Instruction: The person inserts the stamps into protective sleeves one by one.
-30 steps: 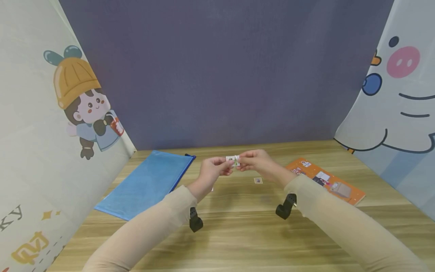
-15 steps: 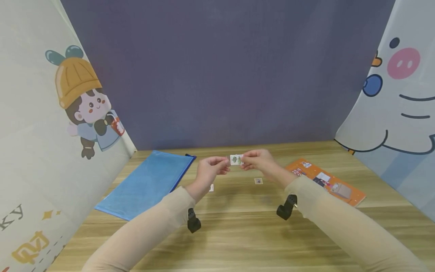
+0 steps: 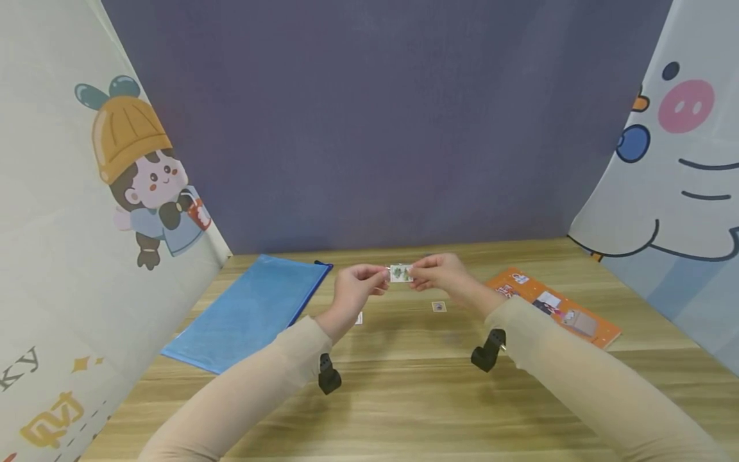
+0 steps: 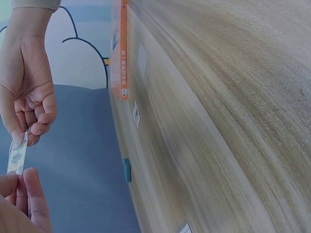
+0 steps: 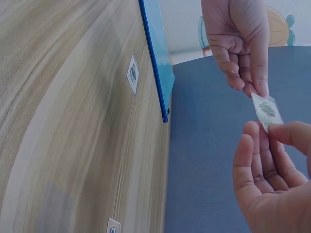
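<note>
Midair, left hand (image 3: 353, 290) and right hand (image 3: 443, 274) both pinch small printed card (image 3: 399, 273), one at each short end; card lies between, just below frame centre, long axis left-right, right hand overlapping more. Behind, dark backdrop (image 3: 392, 128).

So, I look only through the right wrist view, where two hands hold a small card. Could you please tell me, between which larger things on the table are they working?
Observer: In the head view, the left hand and right hand hold the card between a blue folder on the left and an orange book on the right.

Operator: Thank you, the book is outside of my picture. Is there also something at the far edge of the table, which I cannot see?

Observer: Yes, the left wrist view shows a small teal object there, near the blue-grey backdrop. I cannot tell what it is.
</note>
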Available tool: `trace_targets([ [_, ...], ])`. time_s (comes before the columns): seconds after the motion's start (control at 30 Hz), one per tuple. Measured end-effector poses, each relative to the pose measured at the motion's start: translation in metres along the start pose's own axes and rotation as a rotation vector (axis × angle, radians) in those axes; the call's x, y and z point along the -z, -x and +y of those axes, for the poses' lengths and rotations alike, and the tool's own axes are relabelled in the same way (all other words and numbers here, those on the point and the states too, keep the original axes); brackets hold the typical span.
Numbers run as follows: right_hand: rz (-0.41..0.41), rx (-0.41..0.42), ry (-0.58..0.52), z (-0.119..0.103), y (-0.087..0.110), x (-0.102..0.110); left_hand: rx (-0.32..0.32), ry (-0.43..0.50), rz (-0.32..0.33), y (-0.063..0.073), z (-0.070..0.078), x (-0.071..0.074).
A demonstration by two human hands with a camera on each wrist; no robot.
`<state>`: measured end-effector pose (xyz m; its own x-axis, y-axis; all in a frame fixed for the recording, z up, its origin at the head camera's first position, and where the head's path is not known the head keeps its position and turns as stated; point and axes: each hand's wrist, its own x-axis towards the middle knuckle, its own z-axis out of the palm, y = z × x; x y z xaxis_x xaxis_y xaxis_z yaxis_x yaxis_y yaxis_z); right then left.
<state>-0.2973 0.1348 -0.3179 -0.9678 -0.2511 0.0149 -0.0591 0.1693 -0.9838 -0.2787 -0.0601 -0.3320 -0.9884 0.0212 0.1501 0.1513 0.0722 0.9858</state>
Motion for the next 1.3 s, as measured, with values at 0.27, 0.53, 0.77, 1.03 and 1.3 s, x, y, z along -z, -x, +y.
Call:
trace_targets([
  [0.27, -0.009, 0.001, -0.023, 0.0013, -0.0007, -0.0005, -0.006, 0.001, 0.016, -0.002, -0.0026, -0.0011],
  [0.53, 0.004, -0.011, -0.03, 0.0002, -0.0009, -0.0012, -0.014, 0.0, 0.023, -0.0017, -0.0029, -0.0016],
  [0.77, 0.008, -0.021, 0.008, -0.0024, 0.001, -0.0017, -0.016, 0.002, 0.033, -0.0019, -0.0033, -0.0021],
  [1.03, 0.005, -0.02, 0.015, 0.0002, -0.0002, -0.0022, -0.011, -0.014, 0.027, -0.0016, -0.0044, -0.0009],
  [1.3, 0.013, -0.03, 0.0, 0.0008, 0.0003, -0.0038, -0.02, -0.038, 0.031, -0.0009, -0.007, -0.0009],
])
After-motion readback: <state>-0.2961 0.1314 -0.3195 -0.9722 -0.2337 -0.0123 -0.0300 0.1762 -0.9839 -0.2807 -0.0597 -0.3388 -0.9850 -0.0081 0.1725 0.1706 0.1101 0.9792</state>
